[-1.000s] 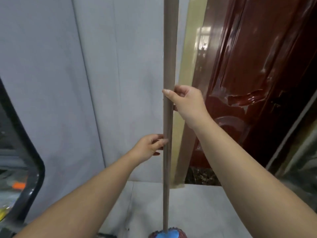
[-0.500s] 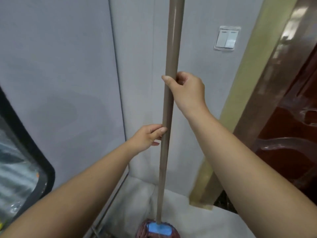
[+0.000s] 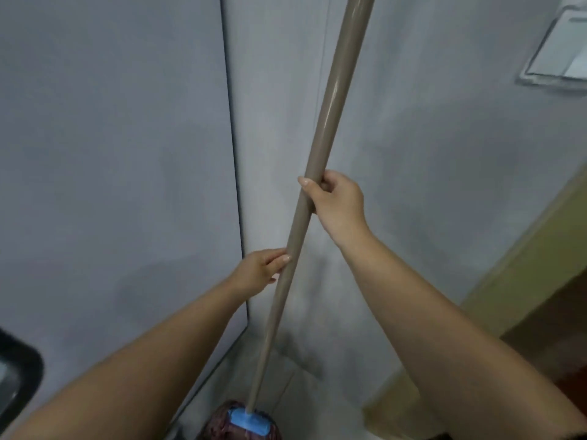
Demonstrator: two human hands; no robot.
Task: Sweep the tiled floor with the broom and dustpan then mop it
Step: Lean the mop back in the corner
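A mop with a long taupe handle (image 3: 330, 109) stands nearly upright in front of me, leaning to the upper right. Its head (image 3: 244, 423), dark reddish strands under a blue clamp, rests on the pale tiled floor (image 3: 320, 404) at the bottom edge. My right hand (image 3: 336, 204) is wrapped around the handle at mid height. Lower down, my left hand (image 3: 263, 271) holds the handle from the left, fingers curled against it. No broom or dustpan is in view.
Grey walls meet in a corner (image 3: 233, 173) just behind the mop. A white light switch (image 3: 559, 61) sits at the upper right. A yellowish door frame (image 3: 514, 274) runs down the right side. A dark rounded object (image 3: 19, 373) shows at the lower left.
The view has swung left: the dark red door has left the frame and the wall corner now fills it. The mop handle now leans to the right. Both hands keep their hold.
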